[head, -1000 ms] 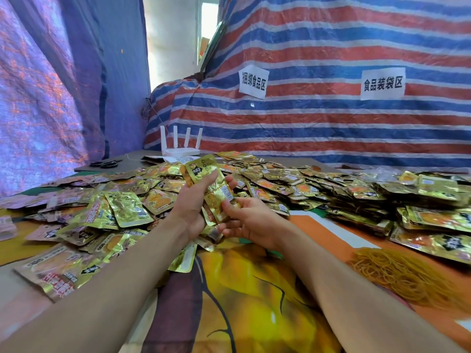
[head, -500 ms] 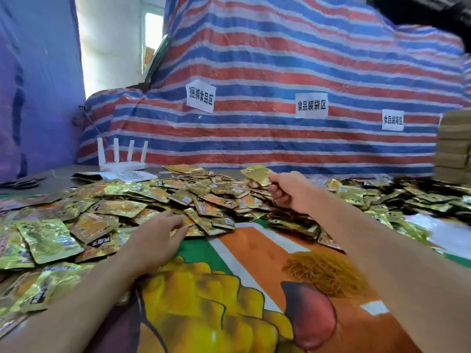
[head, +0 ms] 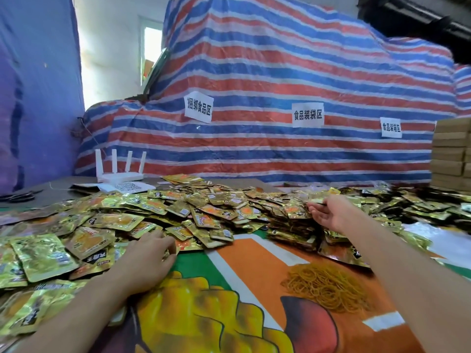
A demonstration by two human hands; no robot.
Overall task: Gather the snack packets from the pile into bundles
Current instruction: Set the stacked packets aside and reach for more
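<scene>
A wide pile of gold snack packets (head: 132,220) covers the left and middle of the table. My left hand (head: 147,256) lies palm down on the pile's near edge, fingertips bent onto loose packets. My right hand (head: 328,212) reaches out to the right over a heap of bundled packets (head: 293,230), palm showing and fingers loose. A blurred gold bundle (head: 318,198) sits right at its fingertips; whether they touch it is unclear.
A heap of tan rubber bands (head: 328,286) lies on the printed table cover (head: 254,276) under my right forearm. A white router (head: 119,174) and scissors (head: 17,196) sit at the back left. Stacked cardboard boxes (head: 451,154) stand far right, with a striped tarp (head: 280,72) behind.
Both hands held a stack of packets together. My right hand then carried it out to the bundle heap and has opened; my left hand dropped onto the loose pile.
</scene>
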